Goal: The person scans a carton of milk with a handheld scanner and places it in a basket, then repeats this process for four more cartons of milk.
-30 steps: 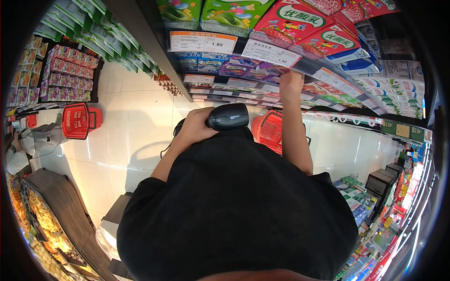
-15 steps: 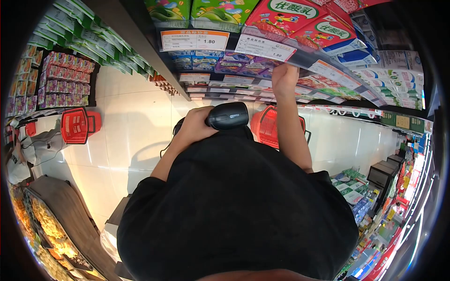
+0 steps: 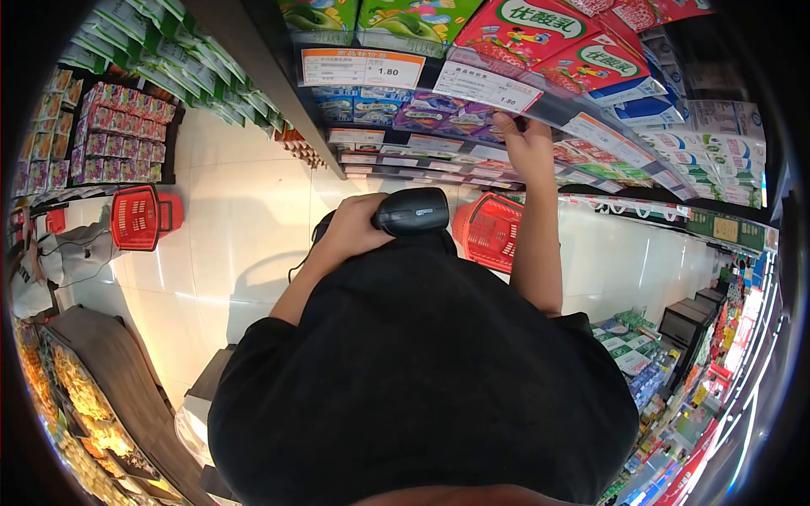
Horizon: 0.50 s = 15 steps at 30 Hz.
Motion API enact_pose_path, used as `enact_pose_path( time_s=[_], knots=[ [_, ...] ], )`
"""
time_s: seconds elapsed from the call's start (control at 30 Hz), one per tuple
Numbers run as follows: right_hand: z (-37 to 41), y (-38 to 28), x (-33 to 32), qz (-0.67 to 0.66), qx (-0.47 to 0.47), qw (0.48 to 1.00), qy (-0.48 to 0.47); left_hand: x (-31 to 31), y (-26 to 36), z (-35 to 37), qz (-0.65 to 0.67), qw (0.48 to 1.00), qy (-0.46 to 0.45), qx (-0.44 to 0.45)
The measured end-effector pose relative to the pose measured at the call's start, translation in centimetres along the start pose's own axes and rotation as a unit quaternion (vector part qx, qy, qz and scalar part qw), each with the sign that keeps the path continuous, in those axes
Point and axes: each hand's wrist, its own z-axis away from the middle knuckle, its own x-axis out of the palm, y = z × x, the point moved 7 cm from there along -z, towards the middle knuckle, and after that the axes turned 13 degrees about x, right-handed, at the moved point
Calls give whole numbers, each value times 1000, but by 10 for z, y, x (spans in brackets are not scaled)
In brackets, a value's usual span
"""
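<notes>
My left hand (image 3: 354,225) is closed around a black barcode scanner (image 3: 413,211), held in front of my body at waist height. My right hand (image 3: 529,150) reaches into the shelf below the top price labels, next to purple drink packs (image 3: 439,114). Its thumb stands apart from the other fingers, with a dark gap between them. The shelf edge partly covers the fingertips, and I see nothing gripped there. Above it, red drink cartons (image 3: 515,34) stand behind a price label (image 3: 488,87) marked 1.80, beside green cartons (image 3: 413,25).
A red shopping basket (image 3: 487,232) sits on the floor below the shelf, and another red basket (image 3: 137,218) is at the left. Shelves with stacked packs (image 3: 122,126) line the left. A dark display stand (image 3: 105,346) with snacks is at lower left. White packs (image 3: 709,148) fill the shelf's right end.
My right hand has shifted slightly right, and its thumb now shows apart from the fingers. The shelf appears slightly further right in view. My left hand still holds the barcode scanner.
</notes>
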Motion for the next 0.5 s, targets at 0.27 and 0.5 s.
enact_pose_path(
  time_s=[0.27, 0.5],
  knots=[
    [-1, -9, 0, 64, 6, 998, 3, -1, 0, 4, -3, 1000, 3, -15],
    [6, -11, -7, 114, 38, 991, -65, -2, 0, 0, 8, 1000, 9, -11]
  ],
)
